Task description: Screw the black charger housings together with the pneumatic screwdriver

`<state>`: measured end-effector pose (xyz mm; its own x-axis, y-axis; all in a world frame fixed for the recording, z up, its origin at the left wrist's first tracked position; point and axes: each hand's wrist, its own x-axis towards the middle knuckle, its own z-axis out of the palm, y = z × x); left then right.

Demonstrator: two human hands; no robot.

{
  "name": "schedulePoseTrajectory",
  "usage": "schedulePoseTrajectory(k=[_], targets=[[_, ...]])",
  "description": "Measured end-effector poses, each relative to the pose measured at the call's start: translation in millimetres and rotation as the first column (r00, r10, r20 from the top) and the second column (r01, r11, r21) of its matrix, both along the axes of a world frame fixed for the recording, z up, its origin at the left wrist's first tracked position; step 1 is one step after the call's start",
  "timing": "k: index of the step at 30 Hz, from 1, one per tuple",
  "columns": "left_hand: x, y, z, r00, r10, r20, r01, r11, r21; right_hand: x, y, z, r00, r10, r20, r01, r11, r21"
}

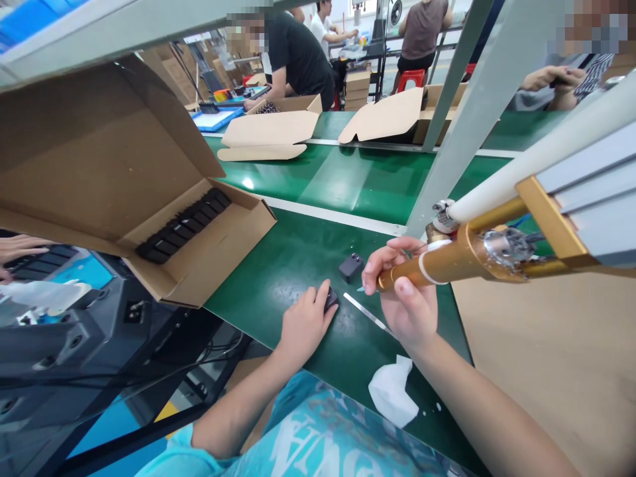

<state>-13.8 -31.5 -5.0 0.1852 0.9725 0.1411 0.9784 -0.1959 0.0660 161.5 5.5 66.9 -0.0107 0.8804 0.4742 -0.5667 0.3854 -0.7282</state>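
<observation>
Left hand point(305, 324) grips small black block point(331, 299) on green table point(258, 281). Right hand point(412, 308) around gold tube point(447, 266), tip angled left. Second block point(351, 266) just beyond, metal strip point(366, 312) between hands. Open carton point(226, 255) at left, black parts point(183, 225) inside.

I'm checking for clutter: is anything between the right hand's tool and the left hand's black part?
Only the end of a silvery strip, flat on the bench, shows between the gold tool in the right hand and the black part in the left hand.
</observation>
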Motion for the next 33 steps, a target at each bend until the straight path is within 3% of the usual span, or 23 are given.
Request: schedulePoseTrajectory(k=[5, 9, 11, 15, 17, 19, 22, 24, 26, 28, 31, 33], targets=[[2.8, -2.0, 8.1, 0.994, -0.05, -0.099, 0.041, 0.995, -0.09, -0.7, 1.1, 0.4, 1.0, -0.017, 0.008, 0.017, 1.0, -0.013], [-5.7, 10.8, 13.1, 0.996, -0.091, 0.001, 0.09, 0.991, -0.099, 1.1, 4.1, -0.3, 1.0, -0.026, -0.006, 0.026, 1.0, -0.012], [-15.9, 33.9, 18.0, 0.997, -0.045, 0.058, 0.049, 0.997, -0.062, 2.7, 6.9, -1.2, 0.999, -0.039, -0.014, 0.039, 0.999, -0.023], [-44.1, 107.5, 27.8, 0.994, 0.103, 0.032, -0.104, 0.994, 0.032, 5.2, 13.4, -3.8, 0.991, -0.121, -0.064, 0.118, 0.992, -0.043], [-57.3, 140.9, 29.2, 0.992, 0.122, 0.028, -0.123, 0.992, 0.011, 5.8, 16.0, -5.3, 0.975, -0.196, -0.103, 0.191, 0.98, -0.056], [-64.8, 159.9, 28.8, 0.992, 0.122, 0.033, -0.122, 0.992, -0.015, 6.1, 17.9, -6.8, 0.959, -0.258, -0.119, 0.25, 0.965, -0.077], [-59.4, 153.6, 27.7, 0.99, 0.087, 0.113, -0.102, 0.986, 0.132, 6.6, 20.1, -8.3, 0.953, -0.28, -0.115, 0.27, 0.958, -0.091], [-44.0, 132.1, 26.1, 0.971, -0.036, 0.238, -0.016, 0.977, 0.211, 7.3, 21.3, -8.7, 0.956, -0.268, -0.118, 0.259, 0.962, -0.087], [-21.6, 108.4, 23.1, 0.907, -0.202, 0.37, 0.168, 0.978, 0.123, 8.1, 22.0, -8.6, 0.957, -0.263, -0.122, 0.254, 0.964, -0.081], [2.0, 92.3, 19.7, 0.851, -0.253, 0.46, 0.297, 0.954, -0.025, 9.0, 22.0, -8.1, 0.958, -0.263, -0.112, 0.255, 0.964, -0.08], [23.7, 86.5, 19.1, 0.853, -0.174, 0.491, 0.284, 0.945, -0.159, 9.9, 21.2, -7.1, 0.963, -0.258, -0.078, 0.253, 0.965, -0.068], [22.6, 85.4, 23.6, 0.867, -0.136, 0.478, 0.242, 0.956, -0.167, 10.1, 20.5, -6.6, 0.966, -0.251, -0.062, 0.247, 0.967, -0.065]])
